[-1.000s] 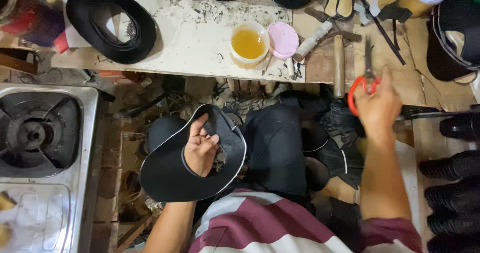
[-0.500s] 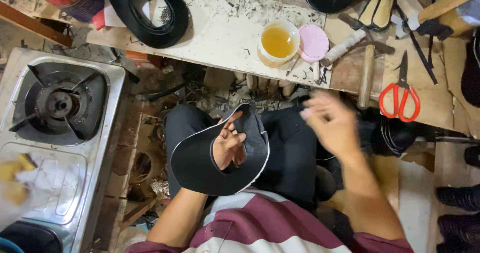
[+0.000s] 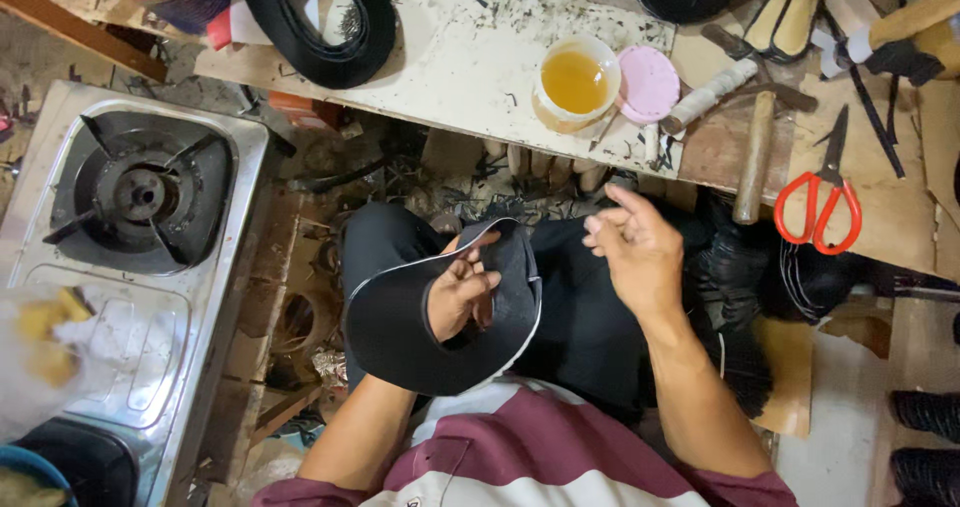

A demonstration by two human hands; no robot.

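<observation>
One pair of scissors (image 3: 818, 205), one hammer (image 3: 752, 147), one cup (image 3: 575, 83), one pink lid (image 3: 648, 84), one stove (image 3: 135, 202).

Black hat-brim piece (image 3: 420, 337), held in the left hand (image 3: 462, 292): matt, felt-like cloth with a thin pale edge binding. Gas stove (image 3: 130, 257): brushed sheet metal, dull sheen, with dark matt cast burner grates. Workbench top (image 3: 450, 57): pale board, rough, scratched and stained (much littered with dark offcuts). Cup (image 3: 575, 82): translucent plastic, holding glossy amber liquid; pink lid (image 3: 648, 84) beside it, smooth matt plastic. Hammer (image 3: 752, 152): plain wooden handle, worn smooth. Scissors (image 3: 822, 192): dark metal blades, glossy red plastic handles. Shirt (image 3: 500, 457): soft knit cloth, maroon and white stripes.
</observation>
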